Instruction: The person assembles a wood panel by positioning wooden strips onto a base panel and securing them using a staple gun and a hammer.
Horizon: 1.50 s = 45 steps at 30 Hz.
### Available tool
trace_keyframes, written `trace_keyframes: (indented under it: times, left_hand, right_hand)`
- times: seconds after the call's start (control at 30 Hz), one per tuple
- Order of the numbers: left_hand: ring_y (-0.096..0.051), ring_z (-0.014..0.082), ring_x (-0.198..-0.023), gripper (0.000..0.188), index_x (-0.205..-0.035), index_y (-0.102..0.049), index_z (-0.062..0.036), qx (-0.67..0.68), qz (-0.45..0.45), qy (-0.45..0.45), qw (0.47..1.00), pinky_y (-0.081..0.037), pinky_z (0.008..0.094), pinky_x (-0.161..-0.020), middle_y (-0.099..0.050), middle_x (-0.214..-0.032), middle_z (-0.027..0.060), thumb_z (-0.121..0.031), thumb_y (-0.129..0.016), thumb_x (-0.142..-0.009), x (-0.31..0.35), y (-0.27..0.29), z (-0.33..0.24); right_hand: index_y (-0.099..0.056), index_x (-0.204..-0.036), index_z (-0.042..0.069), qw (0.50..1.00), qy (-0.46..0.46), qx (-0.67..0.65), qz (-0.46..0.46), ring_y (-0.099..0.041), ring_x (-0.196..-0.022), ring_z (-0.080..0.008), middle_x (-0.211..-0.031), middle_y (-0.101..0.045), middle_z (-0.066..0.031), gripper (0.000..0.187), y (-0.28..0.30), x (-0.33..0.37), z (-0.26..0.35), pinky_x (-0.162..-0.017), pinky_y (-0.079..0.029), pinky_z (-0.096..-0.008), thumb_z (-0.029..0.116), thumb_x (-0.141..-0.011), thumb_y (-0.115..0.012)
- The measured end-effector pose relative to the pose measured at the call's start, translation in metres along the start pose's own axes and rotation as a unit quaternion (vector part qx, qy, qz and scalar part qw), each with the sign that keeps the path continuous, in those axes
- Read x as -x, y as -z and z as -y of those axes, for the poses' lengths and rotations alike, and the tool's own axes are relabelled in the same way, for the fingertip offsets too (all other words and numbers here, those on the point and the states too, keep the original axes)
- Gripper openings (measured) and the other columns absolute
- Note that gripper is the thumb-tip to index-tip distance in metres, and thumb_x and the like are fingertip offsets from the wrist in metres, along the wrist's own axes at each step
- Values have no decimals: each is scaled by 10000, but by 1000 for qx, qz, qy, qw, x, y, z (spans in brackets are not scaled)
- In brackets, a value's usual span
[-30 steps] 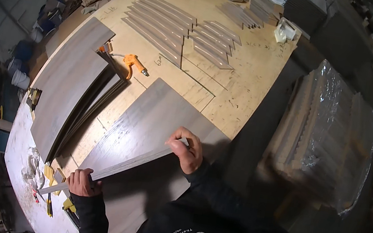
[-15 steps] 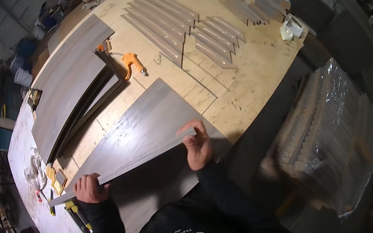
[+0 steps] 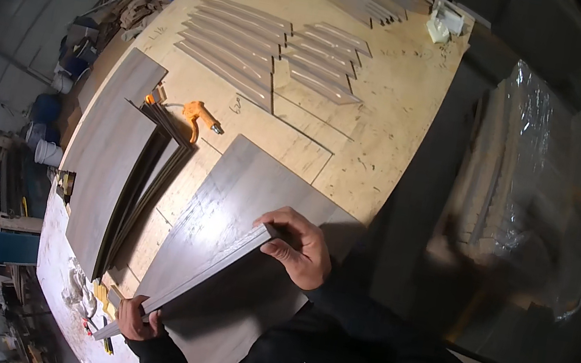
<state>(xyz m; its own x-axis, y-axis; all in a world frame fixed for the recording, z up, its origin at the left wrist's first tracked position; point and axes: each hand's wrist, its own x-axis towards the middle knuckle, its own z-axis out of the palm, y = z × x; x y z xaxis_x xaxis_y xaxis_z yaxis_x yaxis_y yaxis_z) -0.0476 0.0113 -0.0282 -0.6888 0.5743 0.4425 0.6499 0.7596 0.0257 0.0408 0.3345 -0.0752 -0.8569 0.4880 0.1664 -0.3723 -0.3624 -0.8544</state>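
A long, narrow grey wood-grain strip (image 3: 207, 275) is raised slantwise over a larger grey wood-grain panel (image 3: 232, 187), casting a dark shadow on it. My left hand (image 3: 138, 321) is closed around the strip near its lower-left end. At the upper-right end, my right hand (image 3: 302, 251) grips it between thumb and fingers. The panel lies flat at the table's near side, partly hidden by the strip and my body.
Left of the panel, another grey panel (image 3: 106, 158) lies beside dark-edged frame pieces (image 3: 153, 174). Beyond is an orange air gun (image 3: 199, 115). Mitred strips (image 3: 233, 41) lie in rows on the wooden table (image 3: 386, 113). A film-wrapped stack (image 3: 536, 184) stands right.
The strip's right end has come down and left with my right hand, and more of its edge faces me. Both hands keep their hold. The whole view has shifted slightly.
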Motion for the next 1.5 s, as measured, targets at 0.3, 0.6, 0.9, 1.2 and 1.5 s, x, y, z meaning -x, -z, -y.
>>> trace_keyframes:
  times: [0.3, 0.6, 0.9, 1.2, 1.5]
  left_hand:
    - [-510, 281, -650, 448, -902, -607, -78, -42, 46, 50, 997, -384, 381, -632, -503, -680, 91, -507, -501, -826, -5, -14, -18]
    - [-528, 280, -688, 513, -881, -612, -81, -46, 45, 80, 995, -385, 373, -674, -533, -701, 85, -561, -437, -838, 10, -9, -23]
    - [-540, 281, -698, 299, -865, -609, -86, -45, 48, 61, 996, -397, 364, -694, -556, -725, 84, -350, -572, -729, 4, -7, -31]
    - [-550, 288, -634, 218, -787, -592, -84, -4, -125, 53, 991, -431, 378, -604, -572, -704, 87, -174, -700, -621, -4, 22, 1]
    - [-570, 244, -634, 305, -735, -579, -76, 301, -302, 217, 878, -446, 328, -586, -580, -677, 83, -173, -804, -554, -23, 59, -94]
  right_hand:
    - [-604, -1026, 0, 984, 96, 77, -128, -572, -1035, -196, -1101, -601, -129, 231, 21, 5, -41, -891, -456, -288, -63, -804, -596]
    - [-618, -941, 3, 983, 110, 95, -113, -621, -937, -188, -1046, -630, -125, 168, 15, 6, -20, -781, -508, -268, -22, -779, -653]
    - [-556, -1007, 4, 973, 153, 137, -101, -629, -915, -197, -1050, -625, -130, 213, 21, 7, -31, -816, -486, -293, 46, -815, -637]
    - [-496, -986, 57, 963, 253, 20, 93, -563, -907, -168, -1048, -560, -161, 198, -50, -64, 36, -821, -446, -285, -1, -830, -602]
    - [-598, -857, 150, 746, 539, 203, 334, -614, -769, -165, -834, -648, -5, 170, -212, -87, 224, -777, -359, -305, 118, -714, -686]
